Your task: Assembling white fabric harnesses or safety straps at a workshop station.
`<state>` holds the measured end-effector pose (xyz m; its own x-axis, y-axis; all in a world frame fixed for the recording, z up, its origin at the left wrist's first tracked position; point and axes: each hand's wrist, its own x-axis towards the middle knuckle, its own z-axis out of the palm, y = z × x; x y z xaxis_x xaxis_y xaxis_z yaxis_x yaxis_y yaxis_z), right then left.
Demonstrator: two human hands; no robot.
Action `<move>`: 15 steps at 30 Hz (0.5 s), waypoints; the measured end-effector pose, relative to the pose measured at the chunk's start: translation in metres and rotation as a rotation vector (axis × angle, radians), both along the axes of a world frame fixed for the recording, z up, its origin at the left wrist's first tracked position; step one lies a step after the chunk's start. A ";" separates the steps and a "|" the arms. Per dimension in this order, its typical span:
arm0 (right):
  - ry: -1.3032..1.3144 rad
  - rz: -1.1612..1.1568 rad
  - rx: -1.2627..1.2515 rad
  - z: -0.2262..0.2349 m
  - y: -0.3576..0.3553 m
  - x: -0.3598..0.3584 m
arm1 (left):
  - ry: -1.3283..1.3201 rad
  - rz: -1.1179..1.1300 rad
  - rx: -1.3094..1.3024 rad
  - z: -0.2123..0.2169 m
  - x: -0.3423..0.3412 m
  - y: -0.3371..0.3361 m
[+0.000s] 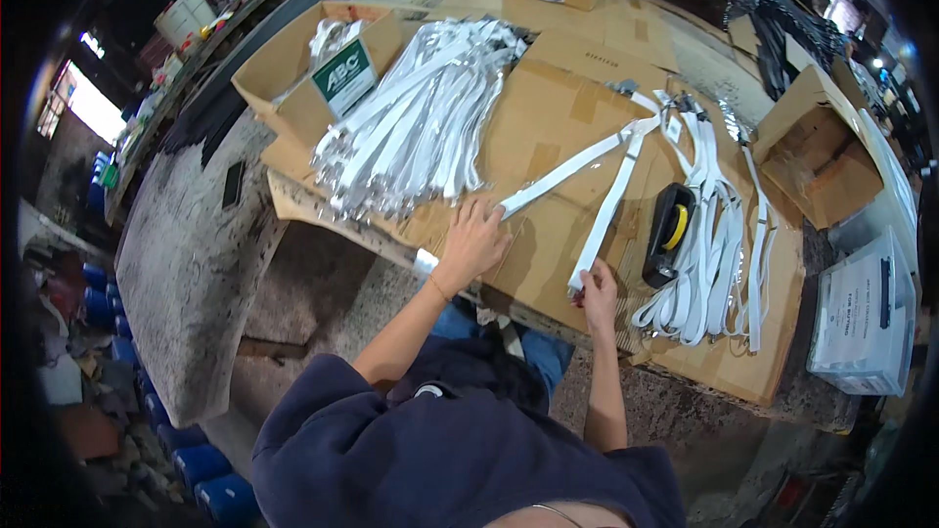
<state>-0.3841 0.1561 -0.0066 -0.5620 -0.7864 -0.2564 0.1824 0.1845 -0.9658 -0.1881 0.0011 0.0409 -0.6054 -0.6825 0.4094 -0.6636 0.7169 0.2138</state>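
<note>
- Head view: left of paired head-worn fisheyes, facing steeply down and forward.
- Wearer's dark shirt very close, 6 o'clock.
- Left hand near centre, right hand toward 4 o'clock; both near.
- Cardboard surface stretches away toward 12.
- Bright opening far off, 10 o'clock.

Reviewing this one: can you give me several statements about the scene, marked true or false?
1. The right hand holds a white strap. True.
2. The left hand grips the black-and-yellow tool. False: the tool lies on the cardboard.
3. The large strap heap lies left of the tool. True.
4. The clear plastic box stands at the far left. False: it is at the right.
5. A dark flat rectangle lies on the grey surface at left. True.
</note>
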 end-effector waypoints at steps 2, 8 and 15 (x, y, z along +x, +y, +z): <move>0.054 -0.007 0.016 -0.008 -0.003 0.005 | 0.051 -0.018 0.095 0.003 0.017 0.006; 0.045 -0.257 -0.191 -0.041 0.005 0.007 | 0.466 0.219 0.065 -0.001 0.087 0.034; 0.265 -0.141 -0.108 -0.034 0.002 0.016 | 0.643 0.361 0.620 -0.047 0.152 0.051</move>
